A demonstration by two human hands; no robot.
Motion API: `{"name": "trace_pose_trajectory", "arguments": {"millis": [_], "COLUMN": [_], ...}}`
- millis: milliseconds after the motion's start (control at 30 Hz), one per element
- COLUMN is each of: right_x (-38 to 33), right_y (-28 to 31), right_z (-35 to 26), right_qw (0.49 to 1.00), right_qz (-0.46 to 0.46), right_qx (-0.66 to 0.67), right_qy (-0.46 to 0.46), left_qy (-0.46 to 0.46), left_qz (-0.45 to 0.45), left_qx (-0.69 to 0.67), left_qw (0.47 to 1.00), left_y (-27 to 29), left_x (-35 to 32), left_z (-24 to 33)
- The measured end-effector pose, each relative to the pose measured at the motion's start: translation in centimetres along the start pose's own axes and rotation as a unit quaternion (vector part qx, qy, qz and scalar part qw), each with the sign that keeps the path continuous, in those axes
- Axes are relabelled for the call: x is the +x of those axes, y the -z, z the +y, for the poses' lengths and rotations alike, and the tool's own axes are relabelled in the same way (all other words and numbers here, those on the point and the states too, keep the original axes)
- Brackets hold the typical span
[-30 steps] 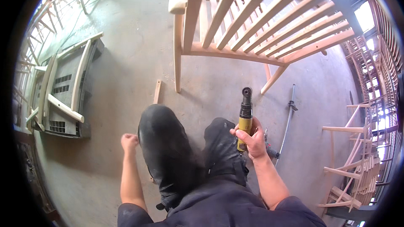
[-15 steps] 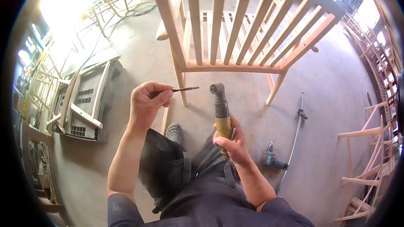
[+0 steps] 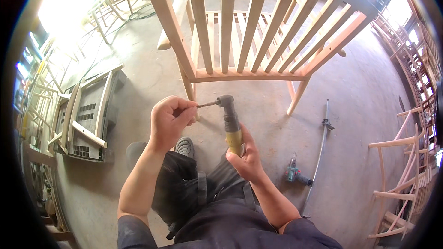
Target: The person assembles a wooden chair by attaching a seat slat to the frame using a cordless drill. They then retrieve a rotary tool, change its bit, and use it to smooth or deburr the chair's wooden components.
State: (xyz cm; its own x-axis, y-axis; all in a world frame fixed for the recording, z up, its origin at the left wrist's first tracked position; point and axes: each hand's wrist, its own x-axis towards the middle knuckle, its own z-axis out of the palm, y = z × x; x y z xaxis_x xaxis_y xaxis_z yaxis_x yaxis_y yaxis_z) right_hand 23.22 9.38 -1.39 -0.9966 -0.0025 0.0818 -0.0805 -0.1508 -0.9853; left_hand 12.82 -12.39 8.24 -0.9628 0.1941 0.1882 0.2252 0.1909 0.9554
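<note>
My right hand [image 3: 247,154] grips the yellow handle of an angled power tool [image 3: 230,121], held upright above my knees. Its dark head [image 3: 225,101] points left. My left hand [image 3: 170,121] pinches a thin dark bit [image 3: 206,104] and holds its tip against the tool's head. Just beyond both hands stands an unfinished wooden chair [image 3: 251,41] with a slatted back, its seat rail [image 3: 249,74] right above the tool.
A teal cordless drill [image 3: 295,174] lies on the concrete floor to my right, beside a long metal bar clamp [image 3: 319,144]. A grey pallet with wooden chair parts [image 3: 85,115] sits at left. More bare wooden chair frames [image 3: 406,157] line the right edge and far left.
My left hand has moved the bit right until it meets the tool's head. The view has tilted up, bringing the chair closer, and the tool has risen slightly.
</note>
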Motion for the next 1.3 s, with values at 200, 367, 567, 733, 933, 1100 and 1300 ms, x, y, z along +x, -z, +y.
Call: {"name": "trace_pose_trajectory", "arguments": {"millis": [200, 367, 567, 733, 933, 1100, 1300], "right_x": [1.9, 5.0, 9.5, 12.5, 14.4, 15.1, 15.4], "right_y": [-0.4, -1.6, -2.4, -3.8, -5.4, -4.9, -4.9], "right_z": [-0.6, -2.2, -2.4, -2.6, -2.6, -3.6, -4.0], "right_qw": [0.999, 0.992, 0.982, 0.984, 0.988, 0.988, 0.989], "right_qz": [0.017, 0.036, 0.071, 0.090, 0.085, 0.081, 0.074], "right_qx": [0.035, 0.118, 0.171, 0.152, 0.125, 0.130, 0.129], "right_qy": [-0.015, -0.029, -0.044, -0.029, 0.020, 0.017, 0.023], "left_qy": [0.161, 0.215, 0.220, 0.177, 0.123, 0.094, 0.058], "left_qz": [0.019, 0.035, 0.084, 0.090, 0.095, 0.094, 0.091], "left_qx": [-0.238, -0.445, -0.495, -0.509, -0.485, -0.465, -0.412], "left_qw": [0.958, 0.868, 0.836, 0.838, 0.861, 0.876, 0.905], "left_y": [-1.3, -3.7, -5.5, -5.3, -4.8, -4.6, -3.9], "left_x": [4.0, 7.8, 12.5, 15.4, 16.7, 17.2, 17.1], "left_z": [-2.5, -5.3, -6.4, -7.7, -6.7, -5.8, -6.2]}}
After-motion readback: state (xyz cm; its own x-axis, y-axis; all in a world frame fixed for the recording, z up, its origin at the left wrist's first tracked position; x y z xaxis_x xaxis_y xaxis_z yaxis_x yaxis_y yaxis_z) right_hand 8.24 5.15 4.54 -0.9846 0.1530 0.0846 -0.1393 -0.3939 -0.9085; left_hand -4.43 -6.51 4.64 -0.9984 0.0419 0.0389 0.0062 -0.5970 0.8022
